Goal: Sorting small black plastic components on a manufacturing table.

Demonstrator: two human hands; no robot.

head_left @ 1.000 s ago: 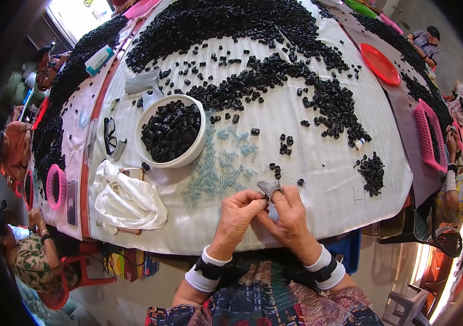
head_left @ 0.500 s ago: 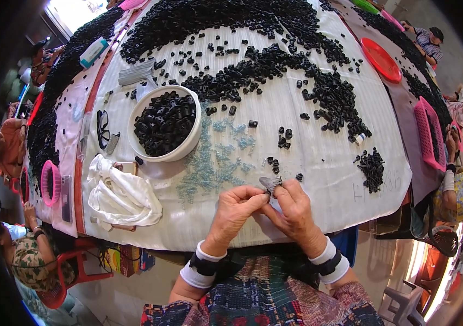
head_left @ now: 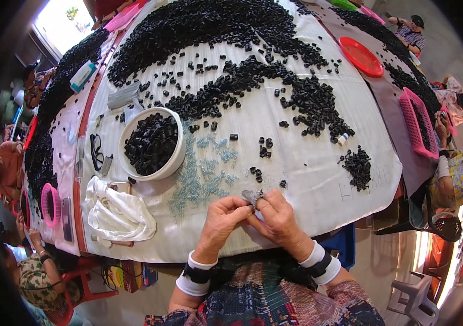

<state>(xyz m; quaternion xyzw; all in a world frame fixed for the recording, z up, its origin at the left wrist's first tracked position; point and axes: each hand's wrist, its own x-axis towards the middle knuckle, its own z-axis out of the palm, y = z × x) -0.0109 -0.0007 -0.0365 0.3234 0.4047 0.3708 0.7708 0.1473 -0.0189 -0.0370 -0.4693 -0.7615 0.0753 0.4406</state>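
Item: small grey part [head_left: 252,196], pinched between my left hand [head_left: 223,216] and right hand [head_left: 276,216]; risk, I judge: slipping among clear blue pieces [head_left: 204,179] at ten o'clock.

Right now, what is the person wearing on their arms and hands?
The left hand and right hand are bare, with no gloves. Each wrist carries a white band with a black strap next to it: left wristband, right wristband. The sleeves are patterned cloth in dark blue, red and grey.
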